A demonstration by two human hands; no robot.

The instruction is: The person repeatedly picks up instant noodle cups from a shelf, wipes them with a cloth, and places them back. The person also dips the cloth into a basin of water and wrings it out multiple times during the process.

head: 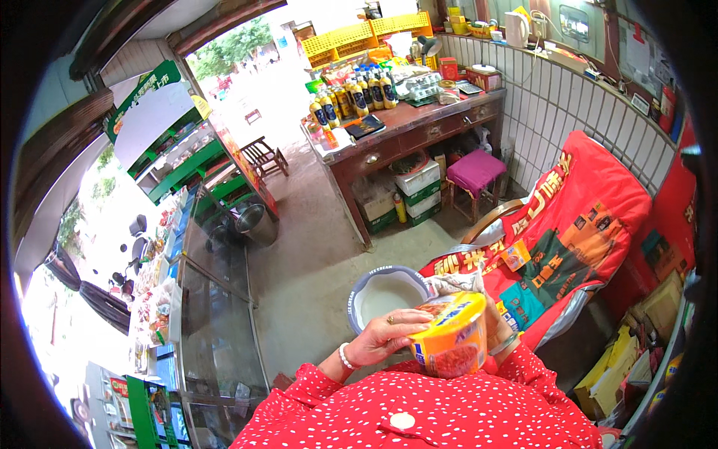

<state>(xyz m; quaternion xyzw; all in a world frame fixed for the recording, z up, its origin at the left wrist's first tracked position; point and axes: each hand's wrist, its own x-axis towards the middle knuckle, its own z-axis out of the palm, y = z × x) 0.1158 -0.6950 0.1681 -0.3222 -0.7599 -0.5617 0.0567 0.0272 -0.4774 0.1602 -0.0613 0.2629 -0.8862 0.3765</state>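
Observation:
An orange and yellow instant noodle tub (pixel 449 342) is held tilted close to my chest. My left hand (pixel 387 337), with a ring and a white bead bracelet, has its fingers laid on the lid's edge and side. Around the tub's right side comes my right hand (pixel 499 325), a bangle on its wrist; its fingers are mostly hidden behind the tub. A crumpled greyish cloth (pixel 455 283) shows just beyond the lid; I cannot tell whether my right hand grips it. Below it is a round basin (pixel 387 297) with a pale inside and a grey-blue rim bearing writing.
A red-covered chair (pixel 561 241) stands at the right. Ahead is a wooden desk (pixel 415 137) with bottled drinks (pixel 359 95), and a purple-topped stool (pixel 477 171) beside it. A glass display counter (pixel 219 337) runs along the left, near a dark bin (pixel 255 224).

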